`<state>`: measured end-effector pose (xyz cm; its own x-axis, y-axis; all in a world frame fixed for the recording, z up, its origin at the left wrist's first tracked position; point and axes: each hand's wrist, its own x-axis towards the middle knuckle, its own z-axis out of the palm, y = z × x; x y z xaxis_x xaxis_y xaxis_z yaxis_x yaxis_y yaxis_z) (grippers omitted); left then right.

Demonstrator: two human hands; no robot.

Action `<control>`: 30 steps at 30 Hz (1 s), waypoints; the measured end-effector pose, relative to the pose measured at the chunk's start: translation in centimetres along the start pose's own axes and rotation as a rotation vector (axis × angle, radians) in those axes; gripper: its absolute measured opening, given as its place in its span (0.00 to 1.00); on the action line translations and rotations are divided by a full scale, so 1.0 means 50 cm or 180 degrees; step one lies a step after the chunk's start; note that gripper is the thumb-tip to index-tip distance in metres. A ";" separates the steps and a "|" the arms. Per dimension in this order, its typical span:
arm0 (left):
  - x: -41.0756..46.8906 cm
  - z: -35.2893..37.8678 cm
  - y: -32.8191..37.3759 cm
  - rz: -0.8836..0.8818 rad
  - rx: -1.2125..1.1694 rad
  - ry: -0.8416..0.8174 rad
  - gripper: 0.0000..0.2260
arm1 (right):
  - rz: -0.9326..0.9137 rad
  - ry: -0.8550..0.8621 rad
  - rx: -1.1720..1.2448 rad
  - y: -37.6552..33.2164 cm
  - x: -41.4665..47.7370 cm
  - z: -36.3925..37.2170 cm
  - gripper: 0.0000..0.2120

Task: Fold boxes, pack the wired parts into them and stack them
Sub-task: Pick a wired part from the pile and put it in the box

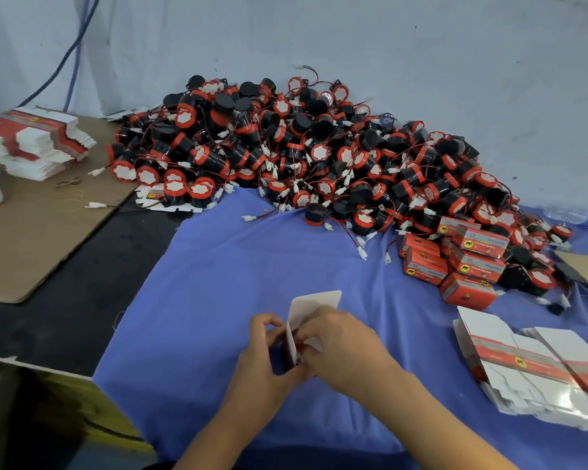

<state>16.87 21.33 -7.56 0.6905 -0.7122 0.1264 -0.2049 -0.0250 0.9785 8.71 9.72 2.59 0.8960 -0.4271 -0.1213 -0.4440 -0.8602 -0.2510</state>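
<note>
Near the middle, just above the cloth (218, 283): one box (314, 305), half folded, its white flap up and tilted to the far right, a little of the red side seen between the hands. At its left edge the left hand (269, 347), fingers curled, thumb and fingertips pinching the card. At its right side the right hand (340, 344), fingers bent and close together over the box, gripping it; fingertips hidden behind the card, so cannot tell the exact contact. Far behind, against the wall (387, 45), a big pile (302, 147) of black-and-red parts with red wires and white plugs, spilling onto the far edge of the cloth. At the right foot of the pile, a small heap of closed boxes (462, 262), red with yellow marks, touching one another. Near right, flat blanks (530, 364) in a fanned stack on the cloth. Far left, a far stack (38, 144) of the same blanks, lying on brown cardboard (31, 232). Far right, a clear bottle (577, 217) on its side beside the pile.
</note>
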 end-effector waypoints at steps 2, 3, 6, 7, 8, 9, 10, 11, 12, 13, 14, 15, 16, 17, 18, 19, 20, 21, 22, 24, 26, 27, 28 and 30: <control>0.000 0.000 0.000 0.0007 0.0064 0.0041 0.24 | -0.0113 -0.0061 -0.0142 0.004 -0.004 0.012 0.15; 0.000 0.000 0.001 0.0013 0.0082 0.0050 0.23 | -0.0184 -0.0129 -0.0258 0.006 -0.006 0.016 0.15; 0.001 0.001 0.001 -0.0014 -0.0009 0.0009 0.20 | -0.0269 -0.0297 -0.0349 0.012 -0.014 0.020 0.13; 0.000 0.001 0.001 -0.0020 -0.0017 0.0004 0.20 | -0.0211 -0.0313 -0.0217 0.012 -0.015 0.020 0.13; 0.000 0.000 0.001 -0.0021 -0.0006 0.0012 0.19 | -0.0127 -0.0293 -0.0070 0.012 -0.017 0.022 0.14; 0.000 0.000 0.000 -0.0030 0.0004 0.0028 0.19 | -0.0028 -0.0258 0.0039 0.011 -0.016 0.025 0.14; 0.000 0.001 -0.001 -0.0046 0.0016 0.0050 0.19 | 0.0068 -0.0214 0.0088 0.009 -0.013 0.027 0.13; 0.001 0.002 -0.002 -0.0060 0.0032 0.0073 0.19 | 0.0157 -0.0184 0.0138 0.008 -0.009 0.027 0.12; 0.002 0.004 -0.004 -0.0070 0.0055 0.0093 0.19 | 0.0227 -0.0162 0.0258 0.006 -0.002 0.023 0.10; 0.003 0.006 -0.005 -0.0076 0.0083 0.0103 0.20 | 0.0305 -0.0147 0.0464 0.003 0.005 0.018 0.07; 0.004 0.007 -0.007 -0.0076 0.0109 0.0089 0.21 | 0.0416 -0.0146 0.0659 0.000 0.012 0.011 0.05; 0.004 0.007 -0.009 -0.0077 0.0130 0.0048 0.23 | 0.0562 -0.0122 0.0742 -0.003 0.016 0.005 0.04; 0.004 0.007 -0.010 -0.0083 0.0159 0.0010 0.25 | 0.0678 -0.0065 0.0671 -0.009 0.018 0.001 0.05; 0.003 0.006 -0.011 -0.0083 0.0193 0.0001 0.26 | 0.0714 0.0020 0.0463 -0.015 0.019 0.002 0.06; 0.003 0.005 -0.012 -0.0077 0.0212 0.0015 0.26 | 0.0699 0.0135 0.0224 -0.020 0.020 0.007 0.07; 0.002 0.005 -0.014 -0.0070 0.0206 0.0027 0.26 | 0.0669 0.0277 0.0055 -0.025 0.020 0.015 0.08; 0.001 0.005 -0.014 -0.0068 0.0184 0.0031 0.25 | 0.0643 0.0417 -0.0023 -0.033 0.017 0.020 0.08; 0.000 0.005 -0.012 -0.0070 0.0148 0.0033 0.24 | 0.0617 0.0522 -0.0026 -0.037 0.014 0.024 0.07; -0.001 0.006 -0.009 -0.0075 0.0101 0.0034 0.24 | 0.0579 0.0586 0.0009 -0.036 0.009 0.026 0.07; -0.003 0.006 -0.004 -0.0065 0.0015 0.0065 0.23 | 0.0424 0.0694 0.0209 -0.025 -0.007 0.036 0.09; -0.004 0.004 0.003 -0.0029 0.0021 0.0143 0.21 | 0.0125 0.1031 0.0474 -0.006 -0.027 0.053 0.11; -0.006 0.003 0.006 0.0008 0.0068 0.0158 0.21 | -0.0025 0.1443 0.0598 0.001 -0.038 0.066 0.12; -0.007 0.002 0.009 0.0060 0.0134 0.0164 0.21 | -0.0097 0.1982 0.0852 0.009 -0.048 0.081 0.13; -0.011 0.003 0.012 0.0225 0.0385 0.0257 0.19 | 0.0196 0.2819 0.1732 0.033 -0.061 0.117 0.17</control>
<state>16.26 21.58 -7.05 0.7239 -0.6566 0.2118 -0.3337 -0.0646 0.9405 5.28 11.23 -3.07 0.4515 -0.7069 0.5446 -0.2305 -0.6820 -0.6941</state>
